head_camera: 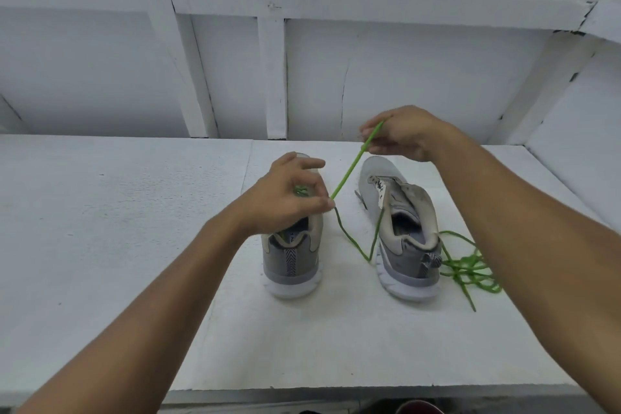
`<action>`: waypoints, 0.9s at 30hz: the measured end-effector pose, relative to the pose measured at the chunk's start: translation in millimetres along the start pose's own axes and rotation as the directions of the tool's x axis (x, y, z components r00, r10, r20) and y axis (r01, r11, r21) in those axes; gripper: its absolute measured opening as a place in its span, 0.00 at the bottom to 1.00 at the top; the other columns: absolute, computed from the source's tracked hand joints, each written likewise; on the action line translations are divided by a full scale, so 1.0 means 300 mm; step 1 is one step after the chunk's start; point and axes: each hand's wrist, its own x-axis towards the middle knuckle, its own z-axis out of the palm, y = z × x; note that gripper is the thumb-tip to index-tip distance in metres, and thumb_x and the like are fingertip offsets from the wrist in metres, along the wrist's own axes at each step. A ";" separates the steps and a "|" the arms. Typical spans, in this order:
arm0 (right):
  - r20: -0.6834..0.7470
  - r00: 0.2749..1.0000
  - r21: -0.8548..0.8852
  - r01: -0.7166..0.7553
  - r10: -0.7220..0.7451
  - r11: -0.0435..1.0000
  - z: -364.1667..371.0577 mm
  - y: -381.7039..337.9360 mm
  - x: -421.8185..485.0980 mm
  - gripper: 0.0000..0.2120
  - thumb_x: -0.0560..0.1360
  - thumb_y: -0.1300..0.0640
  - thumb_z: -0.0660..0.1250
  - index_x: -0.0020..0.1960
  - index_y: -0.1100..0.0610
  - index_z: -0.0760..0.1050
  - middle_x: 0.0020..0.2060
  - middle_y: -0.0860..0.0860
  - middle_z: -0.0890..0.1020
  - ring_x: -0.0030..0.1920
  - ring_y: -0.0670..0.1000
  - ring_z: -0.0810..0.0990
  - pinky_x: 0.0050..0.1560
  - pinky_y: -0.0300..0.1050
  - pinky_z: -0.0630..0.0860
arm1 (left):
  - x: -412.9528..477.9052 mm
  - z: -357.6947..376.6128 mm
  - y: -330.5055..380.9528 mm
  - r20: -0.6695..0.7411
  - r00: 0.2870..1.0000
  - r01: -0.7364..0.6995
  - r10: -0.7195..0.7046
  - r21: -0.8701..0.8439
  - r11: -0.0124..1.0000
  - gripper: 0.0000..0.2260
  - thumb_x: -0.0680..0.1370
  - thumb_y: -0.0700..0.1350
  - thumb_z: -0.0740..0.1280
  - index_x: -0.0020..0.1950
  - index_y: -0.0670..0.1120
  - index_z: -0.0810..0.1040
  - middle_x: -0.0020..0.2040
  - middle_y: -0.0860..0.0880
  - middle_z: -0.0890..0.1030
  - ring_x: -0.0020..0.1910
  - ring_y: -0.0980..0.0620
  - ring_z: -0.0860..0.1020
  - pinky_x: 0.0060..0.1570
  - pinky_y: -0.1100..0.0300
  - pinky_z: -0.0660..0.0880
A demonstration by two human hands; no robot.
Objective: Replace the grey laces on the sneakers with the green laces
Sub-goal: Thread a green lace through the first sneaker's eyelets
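Green lace [349, 168] taut between both hands

White table [117, 212], white panelled wall [420, 77] behind. Two grey sneakers, toes to wall, long axes away from person: left sneaker [292, 265], right sneaker [408, 245]. Left hand [285, 191] pinches lace above left sneaker; right hand [403, 134] pinches its upper end. One green tangle [470, 269] beside right heel.

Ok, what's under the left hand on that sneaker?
Under the left hand, some green lace shows over the left sneaker. The hand covers the rest, so lacing progress is hidden.
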 end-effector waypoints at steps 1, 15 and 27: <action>0.022 1.000 0.136 -0.003 0.000 0.991 -0.002 0.000 0.003 0.09 0.78 0.71 0.60 0.47 0.64 0.78 0.45 0.61 0.81 0.40 0.54 0.83 0.39 0.40 0.82 | -0.013 0.015 -0.006 -0.004 1.000 0.007 -0.007 0.026 1.000 0.07 0.66 0.64 0.68 0.35 0.63 0.78 0.71 0.60 0.68 0.76 0.55 0.52 0.73 0.43 0.52; -0.019 0.960 0.042 0.280 -0.279 0.959 0.172 -0.001 -0.062 0.05 0.82 0.59 0.61 0.53 0.59 0.74 0.40 0.52 0.81 0.25 0.46 0.70 0.24 0.37 0.65 | -0.118 0.103 -0.138 -0.552 0.757 0.282 -0.349 -0.206 0.937 0.11 0.76 0.55 0.68 0.53 0.51 0.79 0.51 0.53 0.81 0.52 0.54 0.77 0.48 0.61 0.71; 0.276 0.848 -0.481 0.529 -0.452 0.699 0.384 0.108 -0.156 0.08 0.76 0.58 0.67 0.54 0.50 0.80 0.45 0.46 0.82 0.47 0.47 0.78 0.50 0.40 0.75 | -0.117 0.129 -0.147 -0.555 0.710 0.324 -0.434 -0.289 0.901 0.09 0.77 0.56 0.67 0.54 0.56 0.81 0.40 0.56 0.82 0.38 0.64 0.78 0.36 0.68 0.70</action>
